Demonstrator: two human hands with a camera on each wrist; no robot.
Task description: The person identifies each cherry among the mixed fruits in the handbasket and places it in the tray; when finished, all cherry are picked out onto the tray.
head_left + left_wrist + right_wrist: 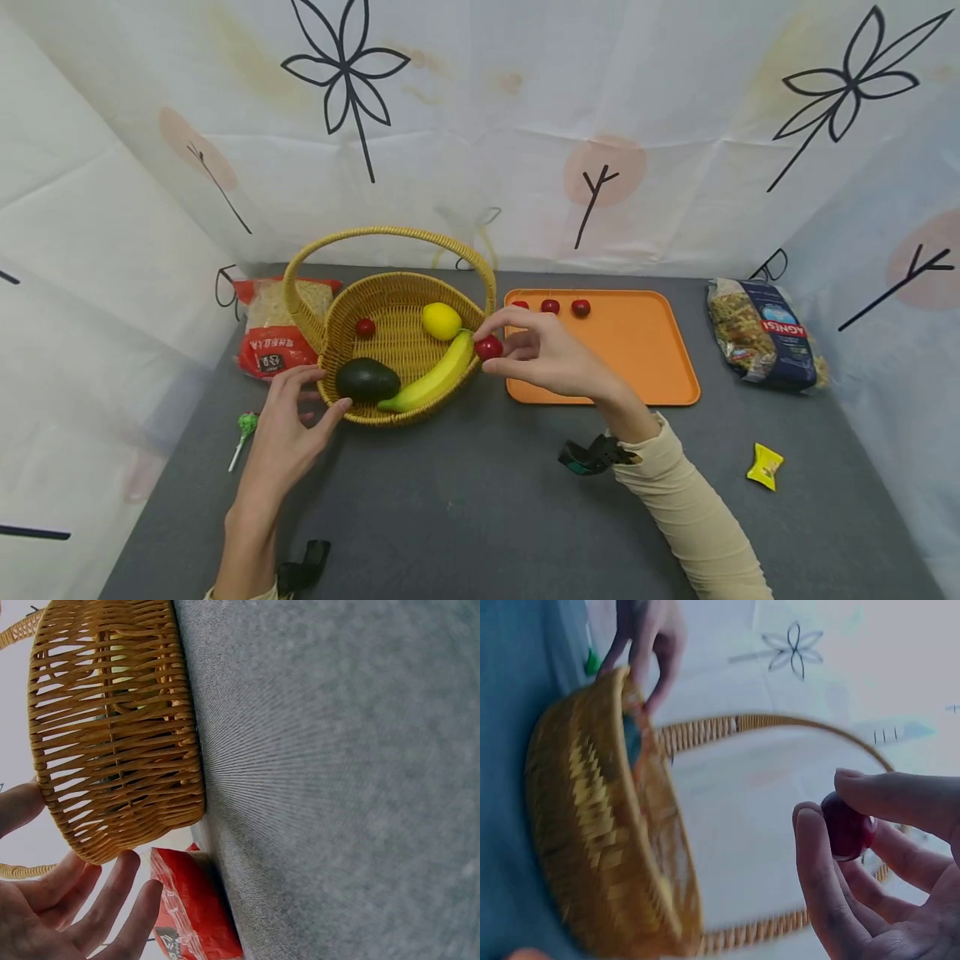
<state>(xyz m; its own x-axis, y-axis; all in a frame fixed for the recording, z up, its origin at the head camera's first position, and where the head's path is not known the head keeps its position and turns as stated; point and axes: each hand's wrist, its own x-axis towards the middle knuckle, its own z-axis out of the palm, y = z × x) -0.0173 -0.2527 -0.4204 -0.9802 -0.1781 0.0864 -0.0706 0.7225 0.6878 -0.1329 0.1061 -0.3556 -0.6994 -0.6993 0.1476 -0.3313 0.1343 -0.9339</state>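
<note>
My right hand (551, 354) pinches a dark red cherry (847, 826) between thumb and fingertips, above the right rim of a yellow wicker basket (397, 287). At the basket's front-left rim, my left hand (288, 429) holds the edge with thumb and fingers spread along it. Inside the basket lie an avocado (367, 381), a banana (431, 383), a lemon (441, 321) and another cherry (365, 327). On an orange tray (630, 350) to the right, more cherries (581, 308) line the back edge; the one at the left is partly hidden by my right hand.
Behind the basket's left side is a red-and-clear food bag (273, 325). A green lollipop (246, 425) lies at the left. Farther right are a pasta bag (765, 333) and a yellow wrapped candy (765, 467). The basket's tall handle (390, 231) arches over it.
</note>
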